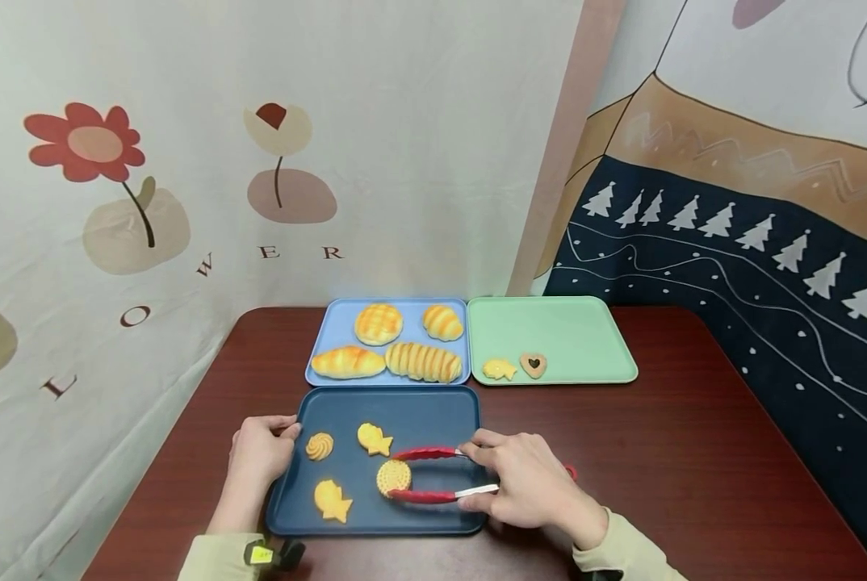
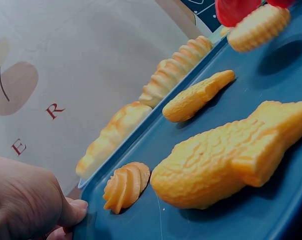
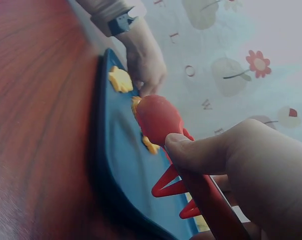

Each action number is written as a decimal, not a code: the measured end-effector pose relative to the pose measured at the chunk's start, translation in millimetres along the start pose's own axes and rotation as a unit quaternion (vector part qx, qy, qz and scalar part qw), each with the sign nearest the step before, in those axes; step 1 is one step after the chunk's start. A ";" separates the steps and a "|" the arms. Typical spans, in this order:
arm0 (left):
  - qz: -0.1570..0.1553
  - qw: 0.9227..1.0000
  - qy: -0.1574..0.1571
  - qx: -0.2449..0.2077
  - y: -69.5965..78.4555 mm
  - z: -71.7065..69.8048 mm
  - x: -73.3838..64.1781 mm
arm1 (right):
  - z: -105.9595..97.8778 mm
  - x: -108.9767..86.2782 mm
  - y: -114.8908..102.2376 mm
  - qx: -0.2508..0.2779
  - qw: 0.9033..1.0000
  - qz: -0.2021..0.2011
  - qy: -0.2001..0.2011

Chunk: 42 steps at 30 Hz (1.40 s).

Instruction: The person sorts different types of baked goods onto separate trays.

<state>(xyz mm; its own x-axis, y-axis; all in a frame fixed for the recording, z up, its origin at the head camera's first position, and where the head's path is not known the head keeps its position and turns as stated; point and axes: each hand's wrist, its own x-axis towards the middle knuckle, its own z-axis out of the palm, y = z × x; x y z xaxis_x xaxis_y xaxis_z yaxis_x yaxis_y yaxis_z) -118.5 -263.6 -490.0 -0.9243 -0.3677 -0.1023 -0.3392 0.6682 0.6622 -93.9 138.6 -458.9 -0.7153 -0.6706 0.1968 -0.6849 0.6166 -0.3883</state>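
Observation:
A dark blue tray (image 1: 433, 420) lies near the table's front edge. My left hand (image 1: 277, 436) grips its left rim, with the thumb (image 2: 65, 210) on top. My right hand (image 1: 487, 472) holds red tongs (image 1: 426, 476), which pinch a round ridged cookie (image 1: 393, 477) just above the tray floor. Also in the tray lie a swirl cookie (image 1: 320, 445) and two fish cookies (image 1: 373, 439) (image 1: 332, 500). The left wrist view shows the swirl (image 2: 125, 185), the near fish (image 2: 226, 160) and the pinched cookie (image 2: 258, 27). The tongs (image 3: 161, 117) fill the right wrist view.
Behind stands a light blue tray (image 1: 335, 323) with several bread rolls. To its right, a green tray (image 1: 579, 335) holds a fish cookie (image 1: 499, 369) and a heart cookie (image 1: 533, 365). The dark wood table (image 1: 695, 452) meets fabric backdrops at the back and left.

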 end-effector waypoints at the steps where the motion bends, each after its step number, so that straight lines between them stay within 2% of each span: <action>1: -0.001 1.000 0.000 0.000 0.0 0.0 0.0 | -1.8 -0.7 1.2 0.004 1.000 0.003 0.005; 8: -0.003 1.000 -0.001 0.001 2.0 -0.5 0.6 | -15.9 -7.5 12.7 0.009 0.999 0.022 0.040; 22: -0.001 1.000 -0.006 0.003 1.6 -1.4 -0.1 | -36.2 -24.5 34.6 -0.002 0.994 0.083 0.077; 29: 0.000 1.000 -0.005 0.001 0.3 -1.3 -0.2 | -48.9 -34.4 46.8 -0.007 0.988 0.128 0.090; 42: 0.004 1.000 -0.001 0.002 -0.6 -0.3 0.3 | -69.5 -51.2 80.7 -0.029 0.975 0.171 0.136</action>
<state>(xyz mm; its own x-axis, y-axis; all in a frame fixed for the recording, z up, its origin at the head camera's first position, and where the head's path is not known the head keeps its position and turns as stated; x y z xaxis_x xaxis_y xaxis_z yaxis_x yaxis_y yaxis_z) -118.5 -264.4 -490.1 -0.9269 -0.3622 -0.0987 -0.3332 0.6727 0.6606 -122.2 251.3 -437.7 -0.9082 -0.2926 0.2994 -0.4013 0.8121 -0.4237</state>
